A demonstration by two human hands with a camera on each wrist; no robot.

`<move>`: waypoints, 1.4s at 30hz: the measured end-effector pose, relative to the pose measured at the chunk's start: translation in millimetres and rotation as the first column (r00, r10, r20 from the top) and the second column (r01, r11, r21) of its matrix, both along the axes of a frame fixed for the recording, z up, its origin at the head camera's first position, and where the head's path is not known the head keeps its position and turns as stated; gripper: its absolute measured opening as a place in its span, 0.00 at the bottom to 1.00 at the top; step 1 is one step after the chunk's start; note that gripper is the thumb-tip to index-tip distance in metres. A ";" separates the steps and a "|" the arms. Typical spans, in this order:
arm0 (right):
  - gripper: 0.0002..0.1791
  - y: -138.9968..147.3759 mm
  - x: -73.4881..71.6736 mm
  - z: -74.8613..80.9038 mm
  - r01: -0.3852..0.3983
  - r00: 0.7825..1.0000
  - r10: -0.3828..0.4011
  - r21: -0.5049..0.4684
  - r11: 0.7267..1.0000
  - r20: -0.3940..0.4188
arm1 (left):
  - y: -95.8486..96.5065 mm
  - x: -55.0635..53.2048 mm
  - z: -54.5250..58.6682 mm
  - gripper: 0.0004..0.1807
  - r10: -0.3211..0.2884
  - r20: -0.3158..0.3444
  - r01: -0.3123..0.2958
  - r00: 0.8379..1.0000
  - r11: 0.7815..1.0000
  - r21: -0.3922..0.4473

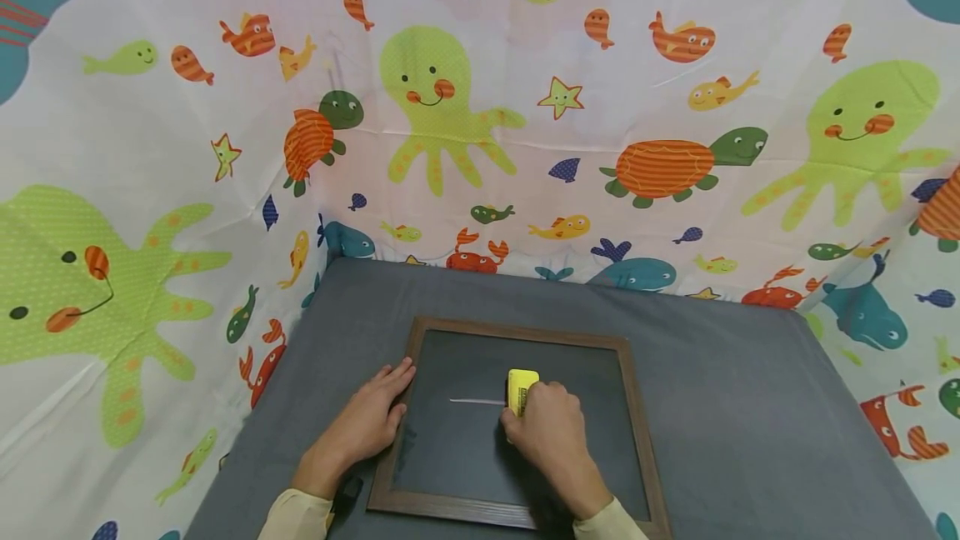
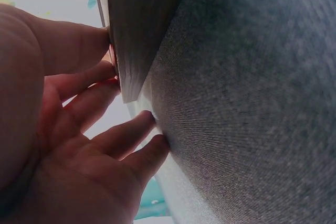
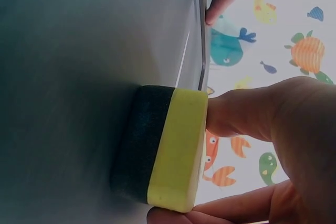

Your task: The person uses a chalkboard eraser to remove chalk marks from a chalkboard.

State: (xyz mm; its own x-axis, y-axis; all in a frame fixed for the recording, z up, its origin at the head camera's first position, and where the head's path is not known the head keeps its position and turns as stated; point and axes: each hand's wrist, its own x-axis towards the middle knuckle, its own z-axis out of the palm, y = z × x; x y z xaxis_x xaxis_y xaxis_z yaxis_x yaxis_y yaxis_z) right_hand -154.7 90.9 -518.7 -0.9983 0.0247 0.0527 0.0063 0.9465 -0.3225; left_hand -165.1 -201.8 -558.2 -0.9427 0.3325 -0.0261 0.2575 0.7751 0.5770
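A dark chalkboard [image 1: 457,457] in a brown wooden frame [image 1: 517,327] lies on the grey cloth. My right hand [image 1: 553,432] grips a yellow eraser [image 3: 178,145], whose dark felt side faces down against the board. A thin white chalk line [image 1: 476,401] runs left from the eraser's edge. On the left, my left hand [image 1: 367,415] rests on the frame's left side with its fingers spread. In the left wrist view the thumb and some fingertips touch the frame's edge [image 2: 134,35], while other fingertips [image 2: 160,142] meet the cloth.
Grey cloth [image 1: 750,415] covers the table around the board. Behind and at both sides hangs a white curtain [image 1: 525,48] printed with sea animals. A small dark object [image 1: 347,494] sits by the left wrist.
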 end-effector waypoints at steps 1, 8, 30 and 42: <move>0.20 -1.0 -0.1 0.0 -0.001 1.000 0.001 -0.001 1.000 -0.002 | 0.0 0.2 0.2 0.35 0.001 0.001 -0.001 1.000 1.000 0.002; 0.19 -9.6 0.6 -0.4 -0.014 1.000 0.014 -0.017 1.000 -0.018 | 0.3 0.8 1.3 0.35 0.004 -0.001 -0.004 1.000 1.000 0.003; 0.19 -38.3 1.0 0.5 -0.079 0.996 0.078 -0.023 0.997 -0.038 | -1.2 0.4 1.1 0.35 -0.018 0.011 0.018 1.000 0.999 0.037; 0.20 -53.7 -0.5 1.8 -0.124 0.990 0.123 -0.011 0.992 -0.071 | 0.0 1.6 0.4 0.34 -0.009 -0.026 0.009 1.000 1.000 0.007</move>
State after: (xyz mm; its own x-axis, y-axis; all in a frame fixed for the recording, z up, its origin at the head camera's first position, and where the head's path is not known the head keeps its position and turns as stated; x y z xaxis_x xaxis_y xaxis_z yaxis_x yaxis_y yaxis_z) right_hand -155.2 37.2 -516.9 -0.9876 -0.0974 0.1233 -0.1335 0.9337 -0.3321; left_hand -163.4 -201.8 -557.8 -0.9399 0.3414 0.0010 0.2797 0.7685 0.5754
